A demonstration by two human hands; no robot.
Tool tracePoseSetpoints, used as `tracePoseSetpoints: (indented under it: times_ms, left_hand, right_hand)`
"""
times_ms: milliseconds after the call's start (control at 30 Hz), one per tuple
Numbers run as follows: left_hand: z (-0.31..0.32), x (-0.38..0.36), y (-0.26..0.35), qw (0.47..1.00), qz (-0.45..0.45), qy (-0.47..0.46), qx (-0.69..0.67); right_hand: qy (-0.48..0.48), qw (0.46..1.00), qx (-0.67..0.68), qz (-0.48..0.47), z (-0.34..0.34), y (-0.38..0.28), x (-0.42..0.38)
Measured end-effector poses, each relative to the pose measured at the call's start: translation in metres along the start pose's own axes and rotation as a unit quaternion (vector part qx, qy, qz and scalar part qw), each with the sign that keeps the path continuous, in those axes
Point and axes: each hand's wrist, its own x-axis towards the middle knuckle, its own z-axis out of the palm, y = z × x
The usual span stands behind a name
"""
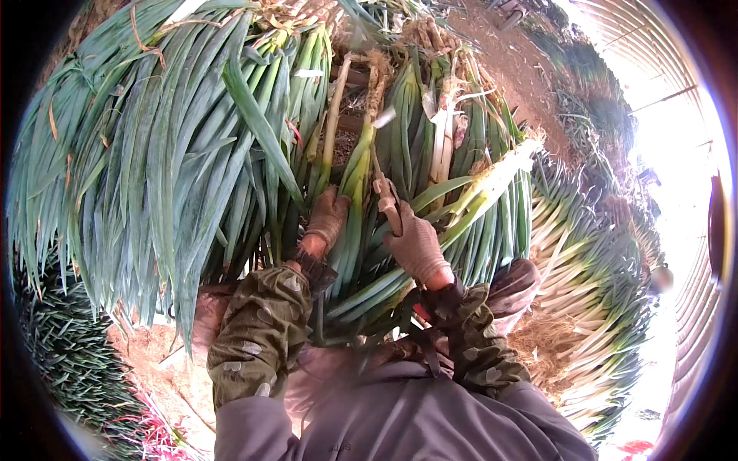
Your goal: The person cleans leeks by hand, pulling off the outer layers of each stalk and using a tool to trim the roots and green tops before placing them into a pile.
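Note:
Gloved, my left hand [327,219] is closed around the green part of a large green onion [357,173], whose rooted end points away from me. My right hand [415,242], also gloved, grips a knife-like tool with a tan handle [387,201]. Its thin end lies along the same onion's stalk. Beside my right hand, another green onion [488,184] lies slantwise, roots to the upper right, its leaves passing under my wrist. A thick pile of green onion leaves [161,161] spreads at my left.
Many green onions with white stalks [580,300] lie in a long row on the right. Dark green leaf tips [65,361] crowd the lower left, near pink and white strands [157,430]. Bare brown soil [503,65] shows beyond the pile. A ribbed, curved wall [692,323] stands far right.

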Motion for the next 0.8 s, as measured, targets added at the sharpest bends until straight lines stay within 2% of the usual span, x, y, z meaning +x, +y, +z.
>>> tracePoseSetpoints:
  times_ms: [100, 200, 300, 400, 500, 600, 700, 800]
  left_hand:
    - [0.007, 0.003, -0.008, 1.0, -0.003, 0.02, 0.003]
    - [0.006, 0.011, -0.02, 1.0, 0.001, -0.023, 0.017]
    - [0.005, 0.016, -0.027, 0.996, -0.052, -0.065, -0.025]
    - [0.003, 0.012, -0.018, 0.988, -0.087, -0.067, -0.111]
    - [0.003, 0.006, -0.011, 0.983, -0.115, -0.04, -0.136]
    - [-0.001, 0.008, -0.013, 0.991, -0.072, -0.065, -0.091]
    - [0.002, 0.01, -0.012, 0.985, -0.116, -0.063, -0.115]
    - [0.0, 0.003, 0.006, 0.978, -0.112, -0.063, -0.161]
  right_hand:
    - [0.014, 1.0, -0.012, -0.006, 0.001, 0.003, 0.017]
    - [0.014, 1.0, -0.011, -0.004, -0.004, 0.003, 0.036]
    - [0.013, 1.0, -0.015, -0.017, -0.005, 0.0, 0.052]
    - [0.016, 0.998, -0.025, -0.062, -0.015, -0.012, 0.058]
    - [0.025, 0.997, -0.031, -0.062, -0.014, -0.018, 0.072]
    - [0.022, 0.995, -0.064, -0.08, -0.012, -0.016, 0.092]
    - [0.029, 0.995, -0.063, -0.075, -0.015, -0.022, 0.113]
    - [0.046, 0.998, -0.034, -0.023, -0.009, -0.019, 0.142]
